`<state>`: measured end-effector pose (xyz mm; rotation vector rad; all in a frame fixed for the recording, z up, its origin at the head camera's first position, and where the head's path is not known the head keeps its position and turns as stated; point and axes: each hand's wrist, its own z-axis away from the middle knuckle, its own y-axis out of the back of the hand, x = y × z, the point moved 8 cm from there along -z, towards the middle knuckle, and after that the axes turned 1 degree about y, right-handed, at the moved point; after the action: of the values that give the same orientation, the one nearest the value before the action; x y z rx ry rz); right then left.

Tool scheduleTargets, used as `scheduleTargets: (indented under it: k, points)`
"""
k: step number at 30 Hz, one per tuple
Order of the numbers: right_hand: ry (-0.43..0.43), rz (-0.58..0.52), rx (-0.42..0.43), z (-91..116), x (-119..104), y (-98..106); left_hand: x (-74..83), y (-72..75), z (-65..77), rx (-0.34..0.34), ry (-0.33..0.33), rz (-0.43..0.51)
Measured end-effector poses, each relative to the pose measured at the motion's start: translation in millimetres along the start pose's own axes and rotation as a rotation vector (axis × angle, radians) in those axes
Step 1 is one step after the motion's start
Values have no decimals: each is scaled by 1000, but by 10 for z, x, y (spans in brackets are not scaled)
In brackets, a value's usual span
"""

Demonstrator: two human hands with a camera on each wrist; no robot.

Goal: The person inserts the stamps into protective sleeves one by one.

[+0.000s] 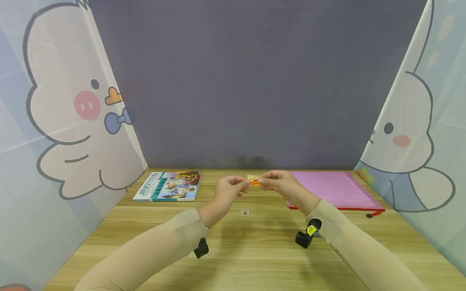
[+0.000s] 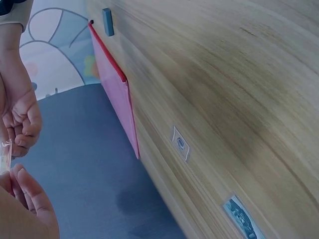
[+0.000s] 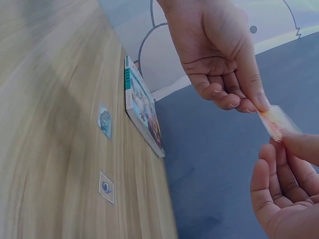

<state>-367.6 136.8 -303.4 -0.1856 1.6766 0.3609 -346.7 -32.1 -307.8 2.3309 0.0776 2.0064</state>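
Note:
Both hands are raised over the table with a small orange-and-yellow picture piece in clear film point(image 1: 253, 180) between them. My left hand point(image 1: 228, 192) pinches its left edge between thumb and forefinger. At its right edge, the thumb and fingers of my right hand point(image 1: 282, 184) do the same. The right wrist view shows the clear film point(image 3: 279, 122) stretched between the two thumbs. Below the hands, a small square picture piece point(image 1: 244, 212) lies on the wooden table. A bluish picture piece point(image 2: 242, 217) lies near it, hidden from the head view by the left arm.
A children's book point(image 1: 169, 186) lies at the back left. On the right is a pink pouch point(image 1: 327, 188) with a red edge and a red-and-black pull point(image 1: 374, 214). A small blue block point(image 2: 107, 22) sits on the table. A dark grey panel point(image 1: 251, 89) stands behind.

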Motion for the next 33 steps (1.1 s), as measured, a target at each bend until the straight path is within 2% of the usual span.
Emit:
scheduleTargets:
  k: [8,21,28,33]
  points:
    - [18,-18,-46,22,-50,21,-2,19,-1,8,25,15]
    - [85,1,26,42,-58,16,-95,-24,-32,19,34,42]
    - [130,34,25,85,-79,3,-128,-42,-58,37,36,54]
    - [123,39,31,82,-60,7,-115,-59,-64,25,20,49]
